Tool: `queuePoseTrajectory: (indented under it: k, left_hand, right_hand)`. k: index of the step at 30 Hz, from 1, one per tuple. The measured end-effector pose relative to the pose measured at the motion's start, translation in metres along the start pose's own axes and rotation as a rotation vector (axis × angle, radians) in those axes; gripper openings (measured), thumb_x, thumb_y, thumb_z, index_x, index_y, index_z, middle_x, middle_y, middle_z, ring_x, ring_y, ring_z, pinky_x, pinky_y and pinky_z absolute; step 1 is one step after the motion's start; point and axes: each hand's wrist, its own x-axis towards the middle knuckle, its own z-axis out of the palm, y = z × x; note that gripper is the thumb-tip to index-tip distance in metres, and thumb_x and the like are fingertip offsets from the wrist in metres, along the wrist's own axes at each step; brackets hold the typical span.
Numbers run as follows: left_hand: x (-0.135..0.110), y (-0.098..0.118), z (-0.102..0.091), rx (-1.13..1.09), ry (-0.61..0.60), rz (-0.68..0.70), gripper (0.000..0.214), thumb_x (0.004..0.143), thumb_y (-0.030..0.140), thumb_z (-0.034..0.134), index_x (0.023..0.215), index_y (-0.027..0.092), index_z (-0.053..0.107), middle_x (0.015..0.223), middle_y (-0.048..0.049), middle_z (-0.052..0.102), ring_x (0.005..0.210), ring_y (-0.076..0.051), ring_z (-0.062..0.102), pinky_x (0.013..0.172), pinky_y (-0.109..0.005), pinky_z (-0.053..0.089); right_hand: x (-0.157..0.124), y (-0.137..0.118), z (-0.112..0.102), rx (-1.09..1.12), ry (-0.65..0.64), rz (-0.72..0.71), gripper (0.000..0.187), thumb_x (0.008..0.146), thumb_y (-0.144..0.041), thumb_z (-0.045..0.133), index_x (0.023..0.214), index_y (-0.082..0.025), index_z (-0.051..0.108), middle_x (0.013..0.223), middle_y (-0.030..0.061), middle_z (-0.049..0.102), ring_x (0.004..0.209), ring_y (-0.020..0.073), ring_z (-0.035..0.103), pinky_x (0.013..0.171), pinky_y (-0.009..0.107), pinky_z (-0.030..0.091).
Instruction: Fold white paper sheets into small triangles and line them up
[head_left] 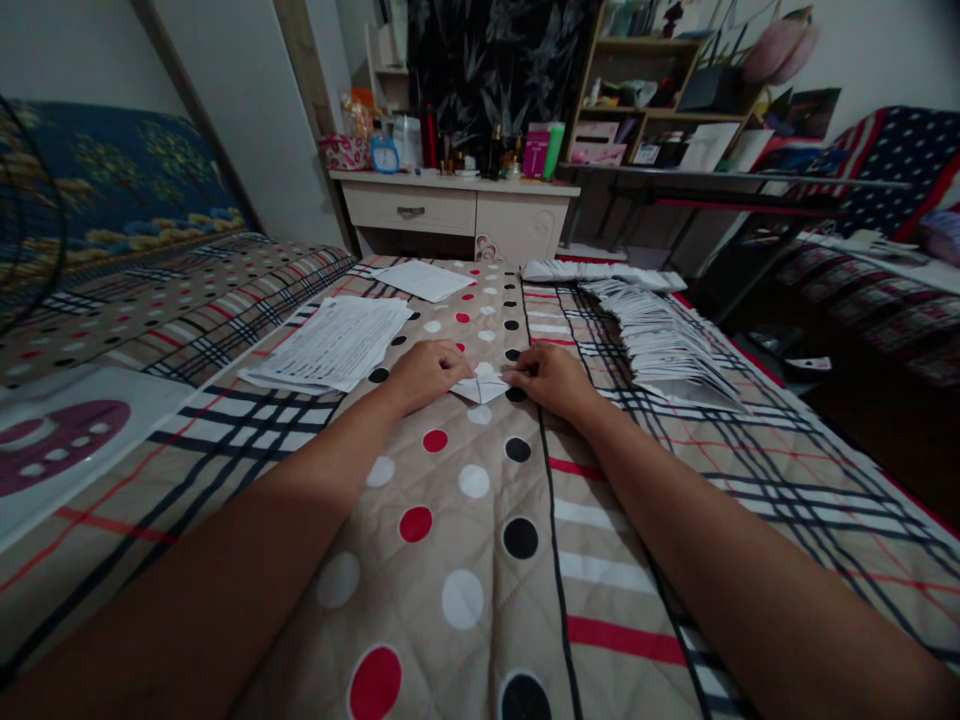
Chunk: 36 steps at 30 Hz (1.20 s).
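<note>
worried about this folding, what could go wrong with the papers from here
The quilted bedspread looks soft, so creases in the small folded paper between the left hand and right hand could come out uneven. The fanned papers to the right overlap, so they might slide if brushed.

There are two hands (pixel 429 376) (pixel 556 380), one small folded paper (pixel 481 388), two lots of sheets (pixel 334 345) (pixel 425 281) and perhaps dozens of fanned papers (pixel 666 335).

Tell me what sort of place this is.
Most likely a bedroom: a quilted, polka-dot and plaid bedspread fills the foreground, with a pale drawer cabinet and cluttered shelves beyond.
</note>
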Motion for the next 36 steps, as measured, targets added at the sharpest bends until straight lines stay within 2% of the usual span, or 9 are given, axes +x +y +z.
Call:
queuePoseTrajectory:
  k: [2,4,7,11,15,19,25,31,36]
  left_hand:
    - [0.002,-0.004,0.002,-0.013,-0.014,-0.011,0.019,0.081,0.031,0.063,0.073,0.02,0.076,0.08,-0.0035,0.07,0.077,-0.017,0.064,0.073,-0.03,0.049]
    - [0.002,-0.007,0.002,0.029,0.0,-0.045,0.017,0.075,0.033,0.069,0.082,0.02,0.076,0.083,-0.0037,0.07,0.074,-0.016,0.062,0.07,-0.03,0.048]
    - [0.001,-0.008,0.001,0.126,0.01,-0.106,0.031,0.068,0.039,0.076,0.093,0.022,0.075,0.087,-0.0039,0.072,0.074,-0.018,0.062,0.066,-0.029,0.046]
    - [-0.001,-0.006,-0.002,0.122,-0.025,-0.148,0.03,0.062,0.044,0.08,0.082,0.022,0.075,0.084,-0.0035,0.073,0.074,-0.019,0.063,0.063,-0.029,0.044]
    - [-0.001,-0.001,-0.002,-0.075,0.023,-0.202,0.029,0.062,0.038,0.081,0.08,0.017,0.073,0.074,-0.0015,0.07,0.064,-0.015,0.059,0.059,-0.027,0.044]
    - [0.0,0.007,-0.001,-0.29,0.114,-0.286,0.031,0.06,0.034,0.082,0.082,0.015,0.073,0.07,-0.0002,0.068,0.058,-0.012,0.057,0.054,-0.024,0.045]
    - [0.0,0.009,0.001,-0.396,0.17,-0.247,0.03,0.059,0.036,0.082,0.077,0.015,0.073,0.068,-0.0009,0.069,0.058,-0.012,0.058,0.051,-0.023,0.045]
    - [0.002,0.012,0.001,-0.351,0.186,-0.182,0.025,0.063,0.037,0.08,0.077,0.016,0.076,0.076,-0.004,0.074,0.066,-0.016,0.064,0.057,-0.025,0.049]
    - [0.002,0.016,0.002,-0.326,0.239,-0.076,0.021,0.065,0.035,0.081,0.073,0.016,0.075,0.076,-0.0035,0.074,0.069,-0.016,0.065,0.064,-0.027,0.051]
  right_hand:
    - [-0.002,0.001,0.001,-0.015,0.029,-0.015,0.017,0.076,-0.036,0.073,0.083,-0.02,0.074,0.085,0.0045,0.071,0.073,0.017,0.06,0.061,0.026,0.037]
    - [-0.003,0.001,0.002,-0.015,0.044,0.006,0.022,0.074,-0.036,0.074,0.091,-0.021,0.072,0.09,0.004,0.071,0.077,0.0176,0.06,0.063,0.027,0.038]
    - [-0.004,0.001,0.001,-0.022,0.036,0.05,0.03,0.074,-0.039,0.075,0.098,-0.022,0.071,0.09,0.0035,0.072,0.077,0.0181,0.061,0.063,0.027,0.038]
    - [-0.004,0.004,0.003,0.003,0.052,0.075,0.028,0.071,-0.043,0.076,0.089,-0.022,0.071,0.081,0.0024,0.07,0.071,0.0174,0.059,0.06,0.027,0.036]
    - [-0.005,0.008,0.007,0.311,0.077,0.045,0.024,0.069,-0.039,0.075,0.074,-0.018,0.066,0.067,-0.001,0.063,0.062,0.0139,0.054,0.056,0.024,0.036]
    - [-0.007,0.007,0.007,0.561,0.084,0.032,0.022,0.07,-0.037,0.072,0.074,-0.017,0.064,0.064,-0.0028,0.059,0.056,0.0113,0.049,0.052,0.023,0.035]
    - [-0.01,0.0,0.005,0.581,0.097,-0.003,0.019,0.07,-0.034,0.07,0.073,-0.016,0.068,0.065,-0.0016,0.061,0.059,0.0121,0.051,0.054,0.023,0.037]
    - [-0.012,-0.005,0.004,0.578,0.113,0.008,0.018,0.071,-0.034,0.069,0.072,-0.016,0.068,0.064,-0.001,0.061,0.058,0.0124,0.05,0.053,0.023,0.035]
    - [-0.013,-0.013,0.001,0.619,0.123,-0.033,0.029,0.079,-0.043,0.063,0.066,-0.017,0.064,0.06,-0.0015,0.054,0.058,0.0118,0.046,0.055,0.024,0.034]
